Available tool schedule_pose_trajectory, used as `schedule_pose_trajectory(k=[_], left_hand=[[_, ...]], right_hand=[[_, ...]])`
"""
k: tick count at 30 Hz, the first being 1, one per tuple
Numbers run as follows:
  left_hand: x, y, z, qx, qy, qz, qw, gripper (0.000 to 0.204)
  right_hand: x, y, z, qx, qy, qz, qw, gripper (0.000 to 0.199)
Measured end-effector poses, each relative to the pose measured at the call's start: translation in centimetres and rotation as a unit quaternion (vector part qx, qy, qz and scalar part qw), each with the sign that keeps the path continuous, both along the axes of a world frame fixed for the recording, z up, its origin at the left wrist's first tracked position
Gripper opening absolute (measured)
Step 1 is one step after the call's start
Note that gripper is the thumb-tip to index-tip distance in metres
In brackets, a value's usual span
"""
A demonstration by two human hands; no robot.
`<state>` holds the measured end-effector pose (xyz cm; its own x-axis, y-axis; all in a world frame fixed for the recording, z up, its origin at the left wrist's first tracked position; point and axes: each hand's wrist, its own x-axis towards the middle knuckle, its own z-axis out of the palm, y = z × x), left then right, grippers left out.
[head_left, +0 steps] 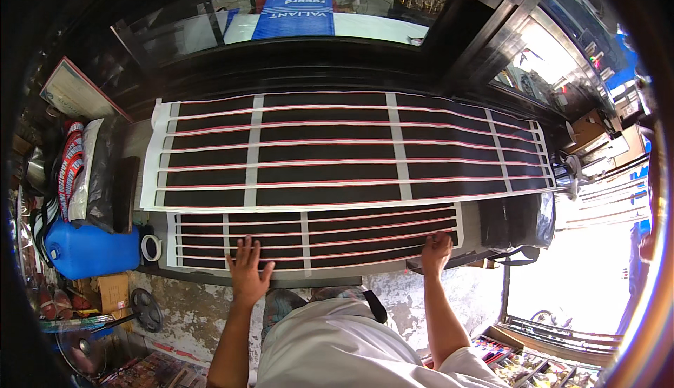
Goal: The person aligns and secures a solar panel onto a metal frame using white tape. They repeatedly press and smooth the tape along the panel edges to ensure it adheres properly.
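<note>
On the near side of the table (470,221), the smaller black-banded sheet (365,236), likely light and floppy, suits holding by both ends; left hand (248,277) fingers spread, right hand (437,251) fingers bent, pinch unclear

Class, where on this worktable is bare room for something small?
A narrow patch of grey tabletop lies bare between the right end of the lower striped sheet and the black wrapped bundle. The upper striped sheet covers the middle; the blue jug crowds the left.
</note>
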<state>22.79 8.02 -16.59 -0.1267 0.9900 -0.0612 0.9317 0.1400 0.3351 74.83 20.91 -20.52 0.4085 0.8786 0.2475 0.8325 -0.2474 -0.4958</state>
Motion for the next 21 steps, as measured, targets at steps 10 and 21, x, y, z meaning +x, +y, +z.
schedule_pose_trajectory(k=[10,21], left_hand=[[-4.4,0.1,-1.9,-0.025,0.070,0.068,0.995,0.072],[-4.8,-0.2,-0.9,-0.084,0.058,0.107,0.989,0.066]], right_hand=[[12.1,7.2,-3.2,-0.044,-0.080,-0.048,0.995,0.037],[12.5,9.4,-3.1,-0.130,-0.090,-0.085,0.984,0.022]])
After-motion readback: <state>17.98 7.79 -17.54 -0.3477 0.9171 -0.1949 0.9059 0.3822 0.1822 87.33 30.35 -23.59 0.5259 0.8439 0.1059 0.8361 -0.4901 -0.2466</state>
